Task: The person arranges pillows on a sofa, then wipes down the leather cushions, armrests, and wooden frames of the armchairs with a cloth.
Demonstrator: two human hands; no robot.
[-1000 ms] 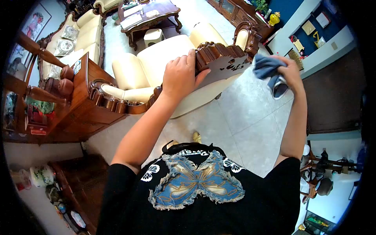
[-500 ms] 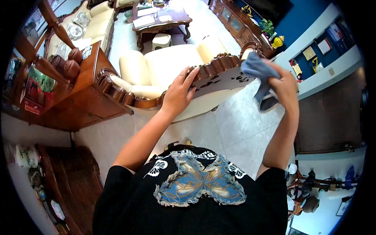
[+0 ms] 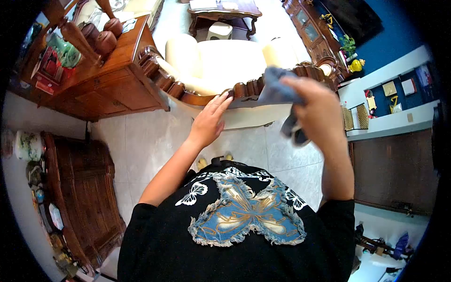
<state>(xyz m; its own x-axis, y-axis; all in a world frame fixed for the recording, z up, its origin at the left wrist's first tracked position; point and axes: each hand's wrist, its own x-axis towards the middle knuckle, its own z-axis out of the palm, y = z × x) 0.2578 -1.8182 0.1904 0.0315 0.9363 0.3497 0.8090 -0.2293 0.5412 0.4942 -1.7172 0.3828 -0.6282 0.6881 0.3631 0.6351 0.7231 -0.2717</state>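
Observation:
A cream armchair [image 3: 230, 58] with a carved dark wood frame stands before me, its back towards me. My left hand [image 3: 209, 121] rests on the carved top rail [image 3: 195, 99], fingers stretched out flat over the wood. My right hand [image 3: 320, 113], slightly blurred, grips a blue-grey cloth [image 3: 280, 88]. Part of the cloth lies over the right half of the rail, and a darker end hangs below the hand. The cloth and hand hide some of the chair's back.
To the left is a wooden cabinet [image 3: 110, 77] bearing reddish-brown pots [image 3: 106, 43]. Beyond the armchair are a low table [image 3: 225, 16] and a white stool [image 3: 219, 31]. A dark wooden bench [image 3: 80, 188] stands at lower left. A wall niche [image 3: 399, 94] is at right.
My right hand has moved the cloth left along the rail and closer to my left hand. The left hand remains on the rail. My view has shifted, with the room appearing higher and further right.

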